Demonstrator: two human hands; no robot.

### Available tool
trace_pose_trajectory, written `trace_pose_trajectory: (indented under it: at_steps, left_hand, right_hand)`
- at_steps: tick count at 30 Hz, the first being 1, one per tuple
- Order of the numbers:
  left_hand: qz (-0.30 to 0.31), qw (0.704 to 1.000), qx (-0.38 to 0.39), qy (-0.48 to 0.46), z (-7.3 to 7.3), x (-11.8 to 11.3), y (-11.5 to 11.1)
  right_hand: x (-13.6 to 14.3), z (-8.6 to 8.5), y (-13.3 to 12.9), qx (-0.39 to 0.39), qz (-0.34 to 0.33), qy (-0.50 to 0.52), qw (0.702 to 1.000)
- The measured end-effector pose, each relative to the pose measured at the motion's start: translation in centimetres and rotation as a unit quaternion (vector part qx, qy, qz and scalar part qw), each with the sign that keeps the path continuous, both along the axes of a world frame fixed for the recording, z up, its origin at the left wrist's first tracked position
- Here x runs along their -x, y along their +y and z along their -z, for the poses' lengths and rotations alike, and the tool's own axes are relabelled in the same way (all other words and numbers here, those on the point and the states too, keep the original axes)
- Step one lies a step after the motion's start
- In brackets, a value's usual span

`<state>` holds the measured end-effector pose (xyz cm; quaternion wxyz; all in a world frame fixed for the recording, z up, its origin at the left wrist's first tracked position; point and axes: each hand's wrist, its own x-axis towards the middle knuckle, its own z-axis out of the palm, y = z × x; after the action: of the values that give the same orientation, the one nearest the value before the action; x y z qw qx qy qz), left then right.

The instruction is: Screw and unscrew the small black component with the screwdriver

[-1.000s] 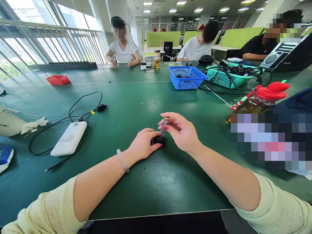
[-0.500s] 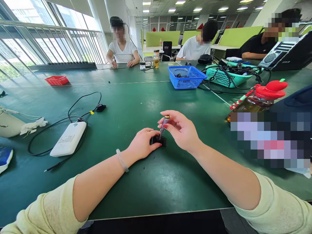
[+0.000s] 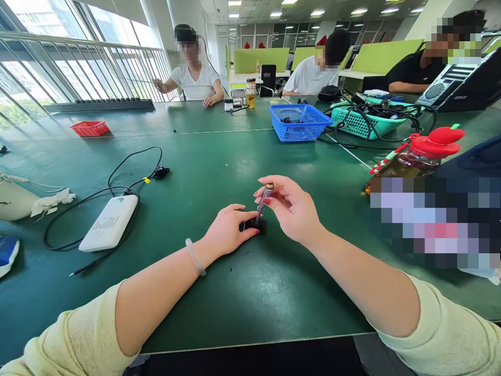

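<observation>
A small black block-like part point(image 3: 258, 226) lies on the green table point(image 3: 219, 172) in front of me. My left hand point(image 3: 229, 230) pinches it from the left, thumb on the near side and fingers on the far side. Between thumb and fingertips, my right hand point(image 3: 291, 206) holds a small screwdriver point(image 3: 264, 201) with a clear handle and a gold-coloured cap. The screwdriver leans slightly to the right, its lower end down at the black part. Its very tip is too small to make out.
Left of my hands lie a white power bank point(image 3: 109, 222) and a looped black cable point(image 3: 49, 230). Farther off stand a red tray point(image 3: 90, 128), a blue basket point(image 3: 299, 130) and a teal basket point(image 3: 376, 128) of cables. A red-lidded bottle point(image 3: 415, 156) is at right. Several people sit across the table.
My hands keep almost the same place, with the screwdriver still at the black part. Across the table, a person in white has raised one arm out to the side.
</observation>
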<state>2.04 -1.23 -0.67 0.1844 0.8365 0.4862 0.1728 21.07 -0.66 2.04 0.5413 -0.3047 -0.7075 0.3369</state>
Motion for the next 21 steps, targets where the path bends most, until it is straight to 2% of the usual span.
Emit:
trace_pose_trajectory:
  at_steps: [6,21]
  left_hand:
    - [0.007,1.0,-0.001,0.004,-0.03,0.07,0.01]
    - [0.0,1.0,-0.003,0.008,-0.08,-0.02,-0.02]
  right_hand:
    - [-0.44,-0.58,0.38,0.005,0.015,0.046,0.999]
    - [-0.97,-0.36,0.58,0.007,-0.043,0.029,0.999]
